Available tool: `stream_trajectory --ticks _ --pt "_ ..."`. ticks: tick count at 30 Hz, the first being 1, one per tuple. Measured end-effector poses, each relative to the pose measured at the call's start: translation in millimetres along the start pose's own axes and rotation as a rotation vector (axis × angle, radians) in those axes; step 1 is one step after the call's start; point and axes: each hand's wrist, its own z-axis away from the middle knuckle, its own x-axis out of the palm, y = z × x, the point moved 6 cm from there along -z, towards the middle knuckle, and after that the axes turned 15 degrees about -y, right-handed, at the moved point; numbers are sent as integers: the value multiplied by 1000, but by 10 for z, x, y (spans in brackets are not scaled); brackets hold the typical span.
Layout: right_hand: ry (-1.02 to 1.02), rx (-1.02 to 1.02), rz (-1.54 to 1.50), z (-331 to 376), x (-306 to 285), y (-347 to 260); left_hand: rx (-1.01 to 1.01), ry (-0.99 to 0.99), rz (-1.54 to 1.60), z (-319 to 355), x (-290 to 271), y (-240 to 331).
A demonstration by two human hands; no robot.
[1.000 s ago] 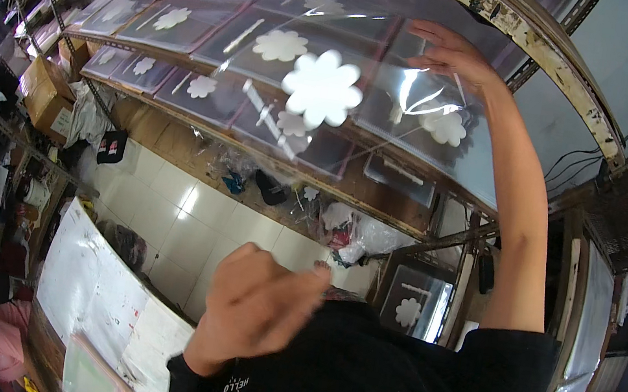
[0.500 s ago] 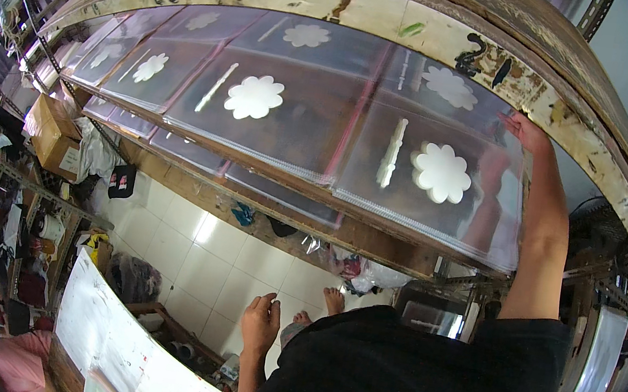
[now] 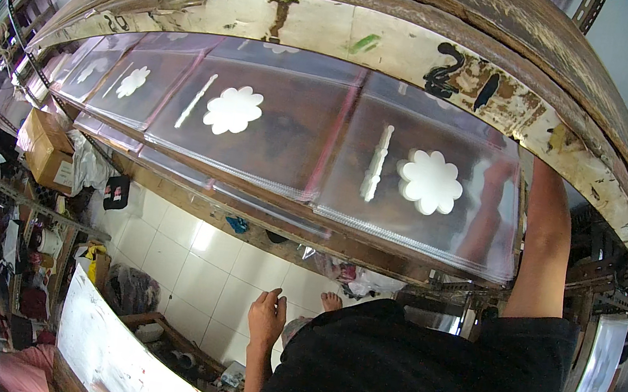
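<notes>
My right forearm (image 3: pixel 549 227) reaches up past the right end of a wooden shelf. The hand itself is hidden behind the pale marked edge (image 3: pixel 398 40) of the upper shelf. Beside that arm lies a stack of clear plastic sheets (image 3: pixel 475 237) bearing a white flower shape (image 3: pixel 431 182) and a narrow white bar (image 3: pixel 377 163). Similar stacks (image 3: pixel 282 140) sit in a row to its left, with pinkish edges between them. Low over the tiled floor hangs my left hand (image 3: pixel 266 318), empty, its fingers loosely bent and apart.
Below the shelf, plastic bags (image 3: pixel 366 281) lie near my foot (image 3: pixel 330 301). A cardboard box (image 3: pixel 49 149) stands at the far left, beside cluttered metal racks. A white board (image 3: pixel 112 344) is at lower left, next to someone's pink sleeve (image 3: pixel 29 371).
My right hand has gone from the sheets' far right edge to behind the upper shelf's edge. The view has shifted slightly; my left hand still hangs low.
</notes>
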Motion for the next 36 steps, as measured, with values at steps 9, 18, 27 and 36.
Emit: stream_trajectory --ticks 9,18,27,36 --pt "81 27 148 115 -169 -3 -71 -82 27 58 119 -161" --pt "167 79 521 42 -26 -60 -21 -88 7 53 210 -180" --pt "212 103 838 51 92 -108 2 -75 37 54 260 -221" --pt "213 102 1071 -149 252 -169 -81 -107 41 178 320 -241"
